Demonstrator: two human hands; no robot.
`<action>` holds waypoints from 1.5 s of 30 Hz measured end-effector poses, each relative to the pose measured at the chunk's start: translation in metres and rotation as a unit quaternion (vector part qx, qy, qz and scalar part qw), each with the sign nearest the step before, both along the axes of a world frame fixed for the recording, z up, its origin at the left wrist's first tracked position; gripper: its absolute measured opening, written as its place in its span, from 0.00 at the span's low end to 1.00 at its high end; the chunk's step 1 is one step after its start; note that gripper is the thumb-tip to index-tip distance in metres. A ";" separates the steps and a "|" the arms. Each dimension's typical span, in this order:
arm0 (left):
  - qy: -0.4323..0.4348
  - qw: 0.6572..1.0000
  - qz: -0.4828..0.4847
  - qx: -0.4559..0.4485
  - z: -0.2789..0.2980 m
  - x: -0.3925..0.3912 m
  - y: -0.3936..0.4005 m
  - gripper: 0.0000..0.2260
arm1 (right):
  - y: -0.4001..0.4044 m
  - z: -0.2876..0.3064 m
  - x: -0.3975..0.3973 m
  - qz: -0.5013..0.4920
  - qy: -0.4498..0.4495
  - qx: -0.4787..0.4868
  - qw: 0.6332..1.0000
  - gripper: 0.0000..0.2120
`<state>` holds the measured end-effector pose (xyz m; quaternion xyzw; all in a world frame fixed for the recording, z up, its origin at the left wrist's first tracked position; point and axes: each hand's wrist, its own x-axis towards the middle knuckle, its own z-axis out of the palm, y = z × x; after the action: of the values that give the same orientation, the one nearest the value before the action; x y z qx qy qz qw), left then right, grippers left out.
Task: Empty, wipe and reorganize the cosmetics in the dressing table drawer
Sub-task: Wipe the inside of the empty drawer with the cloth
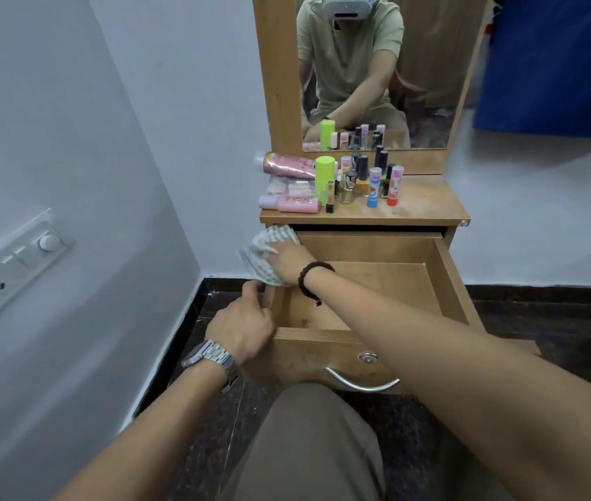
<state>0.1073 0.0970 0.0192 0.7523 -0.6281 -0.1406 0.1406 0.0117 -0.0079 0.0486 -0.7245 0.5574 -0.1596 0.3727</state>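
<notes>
The wooden drawer stands pulled out and holds nothing but my right hand. My right hand, with a dark bead bracelet at the wrist, presses a pale patterned cloth against the drawer's left wall near the back corner. My left hand, with a metal watch, grips the drawer's front left corner, fingers curled over the edge. The cosmetics stand on the table top: a green bottle, two pink tubes lying down, several nail polish bottles and two sticks with blue and red bases.
A mirror rises behind the table top and reflects me seated. A white wall with a switch panel closes the left side. The floor is dark stone. A metal handle and a lock sit on the drawer front above my knee.
</notes>
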 end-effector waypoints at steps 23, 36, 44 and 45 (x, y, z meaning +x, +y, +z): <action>0.020 0.999 -0.028 0.022 0.025 -0.001 -0.002 0.27 | 0.085 0.023 -0.092 0.248 0.058 0.049 0.966 0.19; -0.149 0.989 -0.005 -0.016 0.039 -0.008 -0.011 0.11 | 0.107 0.004 -0.205 0.122 0.078 -0.015 0.989 0.34; -0.114 0.981 -0.143 -0.060 0.056 0.004 0.034 0.09 | 0.102 0.005 -0.209 0.069 -0.058 0.015 0.996 0.33; -0.122 0.976 -0.165 -0.069 0.048 -0.004 0.037 0.11 | 0.101 0.006 -0.210 0.051 -0.089 0.027 0.994 0.30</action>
<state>0.1034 0.1337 0.0675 0.6386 -0.7639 -0.0254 0.0895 -0.1983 0.0934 0.0544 -0.7246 0.4886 -0.1888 0.4478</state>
